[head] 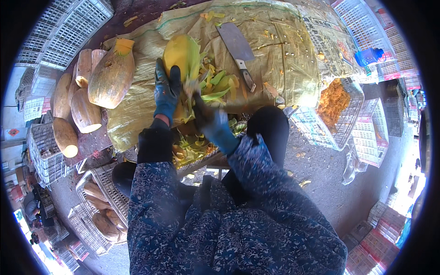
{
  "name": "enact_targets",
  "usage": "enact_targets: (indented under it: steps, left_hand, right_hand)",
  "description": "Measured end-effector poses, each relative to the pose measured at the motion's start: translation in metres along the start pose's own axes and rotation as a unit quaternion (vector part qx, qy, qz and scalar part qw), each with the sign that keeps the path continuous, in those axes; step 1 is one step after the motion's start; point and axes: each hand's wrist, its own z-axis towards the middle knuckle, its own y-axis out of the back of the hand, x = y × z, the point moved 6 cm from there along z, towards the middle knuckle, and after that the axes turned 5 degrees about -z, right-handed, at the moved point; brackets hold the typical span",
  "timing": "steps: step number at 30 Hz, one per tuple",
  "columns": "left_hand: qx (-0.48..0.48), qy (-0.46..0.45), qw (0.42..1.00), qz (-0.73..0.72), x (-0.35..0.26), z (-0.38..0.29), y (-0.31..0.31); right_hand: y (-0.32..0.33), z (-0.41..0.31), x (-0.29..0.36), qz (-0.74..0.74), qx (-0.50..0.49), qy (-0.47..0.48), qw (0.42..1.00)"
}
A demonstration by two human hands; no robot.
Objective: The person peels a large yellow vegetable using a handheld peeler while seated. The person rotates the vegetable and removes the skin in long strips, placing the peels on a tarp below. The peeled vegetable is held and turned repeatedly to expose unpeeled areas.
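Note:
My left hand (166, 89), in a blue work glove with dark fingers, grips the near end of a partly peeled yellow squash (180, 56). My right hand (213, 122), gloved the same way, is blurred by motion at the squash's near right side. It holds a small hand tool (191, 87), perhaps a peeler, too blurred to tell. Yellow-green peel strips (216, 84) lie heaped right of the squash. Beyond them a cleaver (237, 43) rests flat on the plastic sheeting (282, 80), its handle pointing towards me.
On the left stands a large unpeeled squash (111, 77) beside several cut squash pieces (86, 110). Below my hands, peelings (192, 151) fill a container. Orange shreds lie in a plastic crate (355, 103) at right, near a blue bottle (369, 57). Another crate (115, 187) holds squash at lower left.

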Motion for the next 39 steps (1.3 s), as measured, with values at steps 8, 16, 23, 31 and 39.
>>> enact_targets:
  steps: [8,16,23,31,39]
  left_hand:
    - [0.009,0.000,0.999,0.041,-0.004,0.001,0.000]
    - [-0.014,0.094,0.991,-0.092,-0.008,-0.010,0.000]
    - [-0.031,0.100,0.987,-0.119,0.000,-0.009,-0.001]
    - [-0.019,0.173,0.966,-0.192,-0.008,-0.012,-0.005]
    - [-0.012,0.162,0.968,-0.191,0.001,-0.012,-0.002]
  right_hand:
    - [0.022,-0.015,-0.009,0.186,-0.182,-0.067,0.963]
    - [0.016,0.082,0.006,0.093,-0.086,-0.063,0.990]
    - [-0.022,-0.020,-0.003,0.109,-0.071,-0.016,0.991]
    - [-0.039,-0.123,0.012,0.763,0.121,-0.366,0.519]
    - [0.017,0.056,0.014,0.113,-0.080,-0.001,0.990]
